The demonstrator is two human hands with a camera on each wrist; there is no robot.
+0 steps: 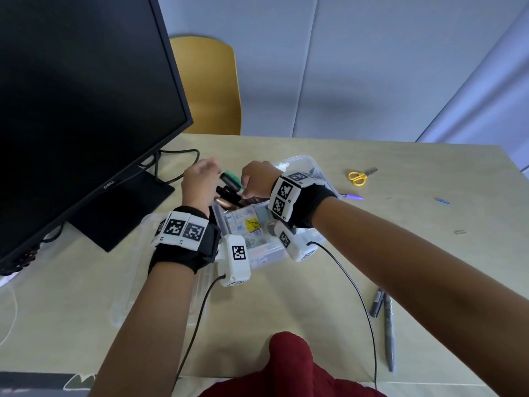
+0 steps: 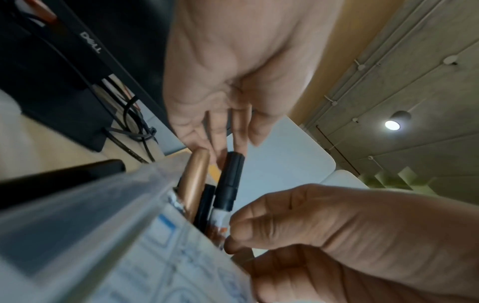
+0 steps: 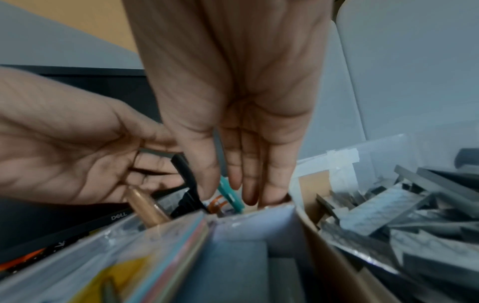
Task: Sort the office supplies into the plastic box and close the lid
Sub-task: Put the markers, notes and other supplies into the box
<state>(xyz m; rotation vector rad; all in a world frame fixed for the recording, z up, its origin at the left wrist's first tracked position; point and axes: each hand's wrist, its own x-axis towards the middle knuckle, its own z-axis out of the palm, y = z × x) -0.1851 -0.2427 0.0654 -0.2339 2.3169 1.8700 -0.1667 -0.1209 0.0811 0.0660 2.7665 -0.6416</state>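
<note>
Left hand [image 1: 200, 179] at the 10 o'clock corner of the plastic box [image 1: 310, 163], fingers [image 2: 220, 131] straight, touching upright markers [image 1: 229, 193]. Right hand [image 1: 257, 179] beside it, fingers [image 3: 249, 176] extended into that bundle, gripping nothing I can see. Scissors [image 1: 359, 176] lie on the worktop [image 1: 286, 310] at 2 o'clock.

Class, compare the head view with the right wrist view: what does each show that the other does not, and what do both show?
Only the head view shows the yellow scissors, the purple pen and two grey pens lying loose on the table.

Only the right wrist view shows a heap of grey strips in a compartment of the plastic box.

Both show the left hand and right hand meeting over the markers standing in the box, including a copper-coloured one, with the Dell monitor behind.
</note>
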